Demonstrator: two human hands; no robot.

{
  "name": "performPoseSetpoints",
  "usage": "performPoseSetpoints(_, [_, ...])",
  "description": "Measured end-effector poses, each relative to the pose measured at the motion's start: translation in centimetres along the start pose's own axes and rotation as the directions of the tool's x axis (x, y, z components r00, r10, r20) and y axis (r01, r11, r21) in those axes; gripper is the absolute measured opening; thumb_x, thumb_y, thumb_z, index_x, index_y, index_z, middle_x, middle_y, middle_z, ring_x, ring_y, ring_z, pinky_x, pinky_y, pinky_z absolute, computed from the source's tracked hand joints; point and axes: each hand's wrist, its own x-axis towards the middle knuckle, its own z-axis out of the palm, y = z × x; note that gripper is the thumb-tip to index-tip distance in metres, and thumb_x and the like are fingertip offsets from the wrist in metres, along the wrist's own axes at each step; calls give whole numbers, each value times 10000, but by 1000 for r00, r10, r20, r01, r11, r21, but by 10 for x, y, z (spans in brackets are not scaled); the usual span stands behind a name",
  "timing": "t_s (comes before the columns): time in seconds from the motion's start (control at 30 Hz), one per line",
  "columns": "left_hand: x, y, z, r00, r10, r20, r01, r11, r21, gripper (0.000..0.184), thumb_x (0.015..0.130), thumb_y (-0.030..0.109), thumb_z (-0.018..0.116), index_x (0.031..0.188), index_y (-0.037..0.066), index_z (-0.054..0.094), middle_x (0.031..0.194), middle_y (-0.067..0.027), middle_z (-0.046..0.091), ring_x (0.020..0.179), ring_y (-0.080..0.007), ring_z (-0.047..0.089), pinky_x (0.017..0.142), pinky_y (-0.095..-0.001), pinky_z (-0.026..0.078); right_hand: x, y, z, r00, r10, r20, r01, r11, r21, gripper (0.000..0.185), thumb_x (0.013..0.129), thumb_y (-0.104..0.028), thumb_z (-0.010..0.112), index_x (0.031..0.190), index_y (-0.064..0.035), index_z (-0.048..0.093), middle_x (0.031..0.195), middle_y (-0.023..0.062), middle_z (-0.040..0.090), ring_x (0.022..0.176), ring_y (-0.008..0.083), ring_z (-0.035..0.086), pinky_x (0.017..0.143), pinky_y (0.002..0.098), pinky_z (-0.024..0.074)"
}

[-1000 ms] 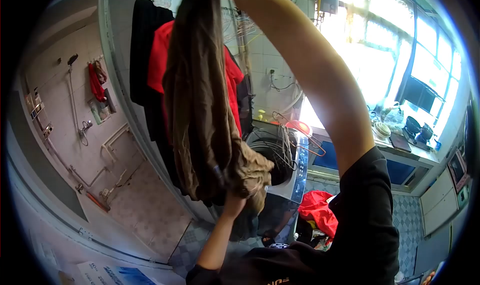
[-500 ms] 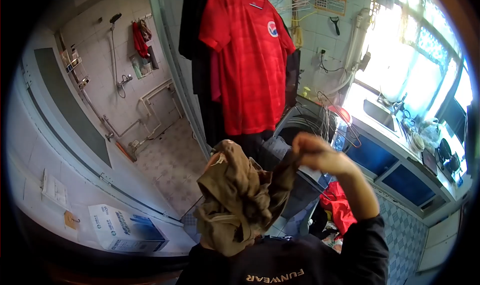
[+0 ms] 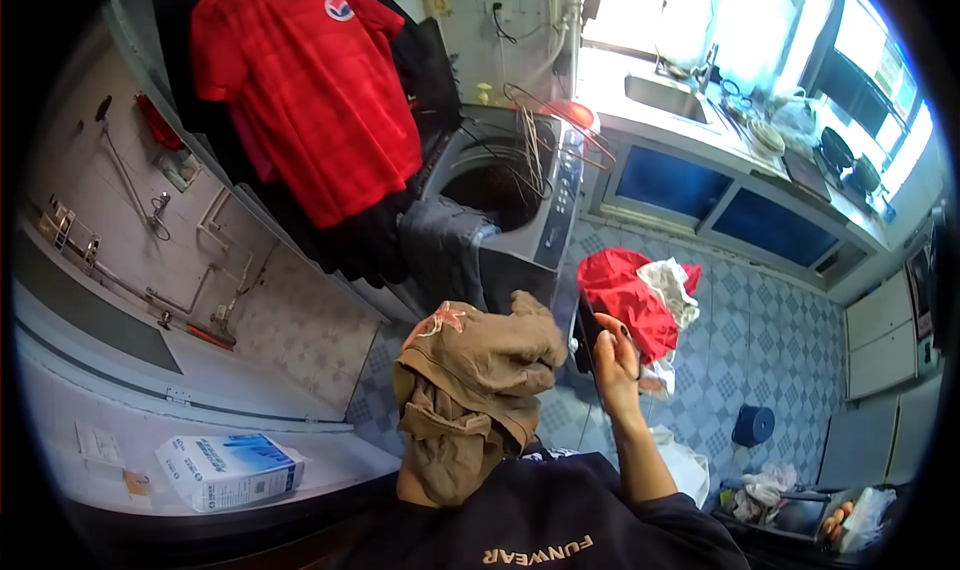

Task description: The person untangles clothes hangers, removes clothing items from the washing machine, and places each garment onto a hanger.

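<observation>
A bunched brown garment (image 3: 475, 375) with a pinkish print hangs over my left hand (image 3: 412, 485). Only the wrist shows below the cloth; the fingers are hidden, but the hand holds the garment up in front of my chest. To its right, apart from the brown cloth, is my right hand (image 3: 617, 355), its fingers bent together beside a dark flat strip. What they grip is unclear. Just beyond that hand lies a pile of red cloth (image 3: 625, 295) with white cloth (image 3: 672, 295) against it.
Ahead stands an open top-loading washing machine (image 3: 560, 220), wire hangers (image 3: 530, 155) on it and grey cloth (image 3: 440, 240) over its edge. A red T-shirt (image 3: 310, 90) hangs left. A sink counter (image 3: 730, 145) runs along the right. A blue stool (image 3: 755, 426) stands on the tiled floor.
My right hand has let go of the brown garment's stretched end and moved down and right to the red pile. The garment stays with my left hand. The view has turned right and downward.
</observation>
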Motion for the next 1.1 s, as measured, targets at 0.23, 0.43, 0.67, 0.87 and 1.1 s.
performPoseSetpoints(0.23, [-36,-24,13,997,61,-56,-49,980,194,275,908,193,412,984,-18,571,958,-123,605,900,-223,595,845,-357,486,-78,-33,8,905,-332,265,384,906,-176,291,624,-202,814,824,-74,646,675,27,435,583,150,412,511,272,336])
performPoseSetpoints(0.43, [-44,-17,19,995,89,-49,-69,945,320,274,907,193,404,971,-13,573,931,-111,611,887,-212,597,836,-351,489,-78,-5,12,920,-324,219,373,895,-245,160,670,-54,698,800,-42,606,690,84,525,560,204,521,492,286,404])
performPoseSetpoints(0.67, [-39,9,-4,759,-649,44,647,761,58,372,883,222,380,1100,-24,555,1069,-152,614,981,-261,594,912,-384,453,-54,-51,-8,991,-135,1,134,988,73,31,780,-19,558,774,3,536,643,-39,471,593,29,407,533,184,313])
performPoseSetpoints(0.87, [-83,-24,-69,925,-340,168,152,739,656,692,864,184,602,1406,31,199,1280,-123,448,1158,-204,453,967,-318,355,-80,-97,68,973,-231,28,227,969,99,87,826,0,561,747,-1,525,581,-44,480,534,15,427,501,165,342])
performPoseSetpoints(1.1, [-92,-20,-92,869,-25,494,-493,30,869,342,753,100,595,1084,48,525,1012,-141,570,951,-337,539,830,-388,441,-100,-115,127,977,-211,-38,211,977,5,130,852,-40,563,744,-10,497,587,-9,509,530,26,452,480,193,360])
